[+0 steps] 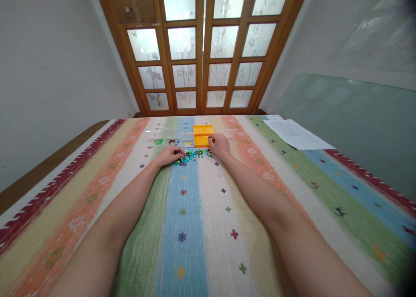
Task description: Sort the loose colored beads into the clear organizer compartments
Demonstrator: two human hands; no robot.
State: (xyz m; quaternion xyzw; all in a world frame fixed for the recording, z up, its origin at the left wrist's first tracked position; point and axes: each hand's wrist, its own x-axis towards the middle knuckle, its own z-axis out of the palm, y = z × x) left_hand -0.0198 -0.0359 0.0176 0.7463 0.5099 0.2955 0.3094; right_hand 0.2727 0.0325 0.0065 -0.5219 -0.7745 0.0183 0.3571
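A heap of small flat pieces (188, 157), green, blue, dark red and white, lies on the striped tablecloth. My left hand (169, 155) rests at the heap's left edge, its fingertips closed together; whatever they pinch is too small to make out. Over the right side of an open orange box (202, 130) is my right hand (219, 144), thumb and finger pinched, with a tiny pale spot at the tips that I cannot identify. To the left of the orange box stands a clear compartment box (165, 142), holding green, brown and yellow pieces in separate compartments.
The patterned tablecloth (191, 227) covers the table. Sheets of white paper (289, 132) lie at the far right. A pale glass panel (351, 119) leans by the right wall. Wooden doors with frosted panes (203, 63) stand beyond the table's far edge.
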